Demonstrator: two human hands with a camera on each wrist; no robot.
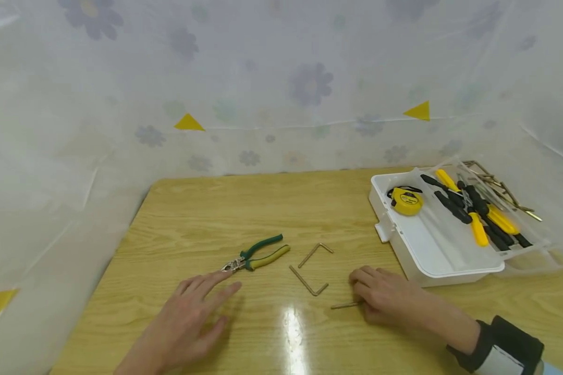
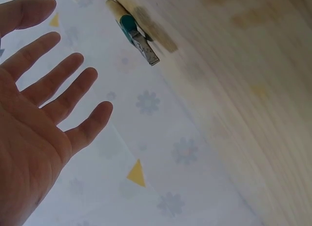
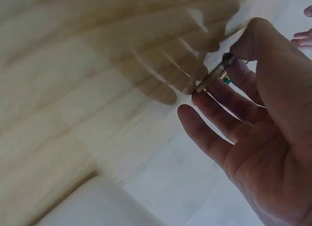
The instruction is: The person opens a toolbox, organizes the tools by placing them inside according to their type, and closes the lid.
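Observation:
In the head view my left hand (image 1: 187, 315) stretches over the table with straight, spread fingers. Its fingertips are right by the metal nose of a pair of pliers (image 1: 247, 259) with green and yellow handles. The left wrist view also shows that palm holding nothing. My right hand (image 1: 389, 294) pinches a thin brass-coloured hex key (image 1: 346, 305) between thumb and fingers, low over the wood; the rest of the key is hidden by the hand in the head view. Two more L-shaped hex keys, an upper one (image 1: 309, 255) and a lower one (image 1: 302, 281), lie between the hands.
A white toolbox (image 1: 431, 255) stands beyond my right hand, a yellow tape measure (image 1: 406, 201) inside. Its right part holds yellow-and-black-handled tools (image 1: 477, 228) and several brass-coloured hex keys (image 1: 490, 179). A flowered plastic sheet (image 1: 272, 94) hangs behind the wooden table (image 1: 216, 208).

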